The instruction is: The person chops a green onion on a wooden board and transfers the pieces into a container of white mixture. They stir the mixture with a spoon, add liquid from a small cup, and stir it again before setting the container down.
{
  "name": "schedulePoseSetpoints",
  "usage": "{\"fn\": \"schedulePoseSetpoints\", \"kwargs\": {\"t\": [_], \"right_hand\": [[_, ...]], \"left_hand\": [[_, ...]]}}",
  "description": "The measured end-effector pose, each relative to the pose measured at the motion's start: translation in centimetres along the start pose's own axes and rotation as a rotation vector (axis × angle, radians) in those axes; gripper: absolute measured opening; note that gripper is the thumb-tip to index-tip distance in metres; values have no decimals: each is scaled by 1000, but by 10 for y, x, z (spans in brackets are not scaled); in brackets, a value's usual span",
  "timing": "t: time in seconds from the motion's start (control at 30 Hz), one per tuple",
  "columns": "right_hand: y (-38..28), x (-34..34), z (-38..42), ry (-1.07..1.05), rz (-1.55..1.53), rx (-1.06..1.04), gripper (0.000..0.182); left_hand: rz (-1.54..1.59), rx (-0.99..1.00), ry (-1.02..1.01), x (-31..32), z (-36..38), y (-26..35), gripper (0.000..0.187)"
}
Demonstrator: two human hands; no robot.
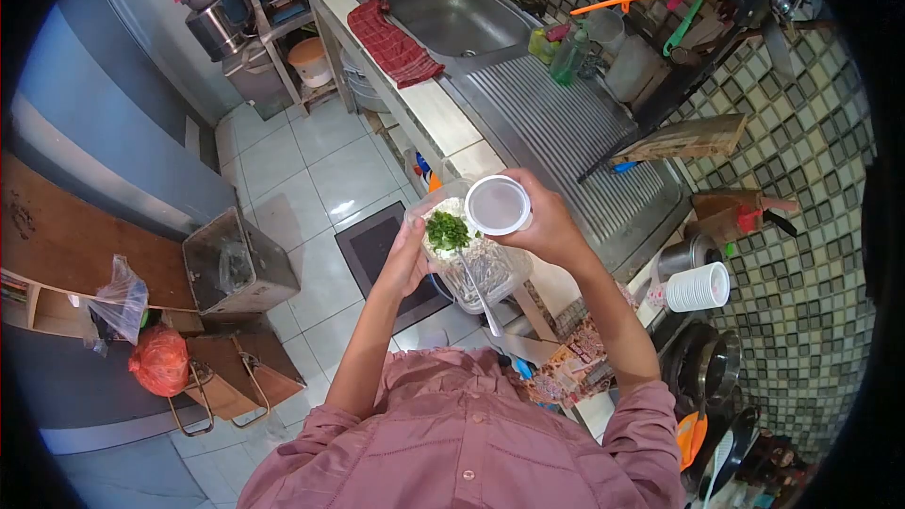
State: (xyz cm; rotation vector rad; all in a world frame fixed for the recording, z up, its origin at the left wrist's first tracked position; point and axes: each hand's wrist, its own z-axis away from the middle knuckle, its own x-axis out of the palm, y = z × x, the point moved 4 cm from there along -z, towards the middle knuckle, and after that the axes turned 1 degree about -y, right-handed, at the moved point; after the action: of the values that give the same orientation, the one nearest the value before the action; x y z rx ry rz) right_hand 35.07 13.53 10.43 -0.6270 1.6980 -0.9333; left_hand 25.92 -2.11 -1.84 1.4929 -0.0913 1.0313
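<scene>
Mauve shirt (471, 434) lies nearest. Left hand (407, 259) is clamped on the clear container (512, 275) beside the counter (452, 123); chopped greens (445, 231) and a spoon (479, 290) sit inside. Right hand (545, 221) grips a white-rimmed round tub (498, 205).

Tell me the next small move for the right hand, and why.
Probably move the small round tub aside with the right hand, freeing it for the spoon: the chopped greens sit heaped in the clear container, the spoon stands in there unheld, and the left hand steadies the container's side.
</scene>
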Motion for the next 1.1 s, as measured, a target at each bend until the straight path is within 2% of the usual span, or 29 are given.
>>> {"fn": "schedulePoseSetpoints", "kwargs": {"t": [0.53,0.7,1.1], "right_hand": [[-4,-2,8,10,121,8,63],[-5,-3,9,10,114,11,63],[-8,-5,10,-9,151,10,64]], "left_hand": [[67,7,-56,-3,-1,-7,61],[-25,-17,-6,-2,2,-6,66],[-38,3,-51,2,0,-3,61]]}}
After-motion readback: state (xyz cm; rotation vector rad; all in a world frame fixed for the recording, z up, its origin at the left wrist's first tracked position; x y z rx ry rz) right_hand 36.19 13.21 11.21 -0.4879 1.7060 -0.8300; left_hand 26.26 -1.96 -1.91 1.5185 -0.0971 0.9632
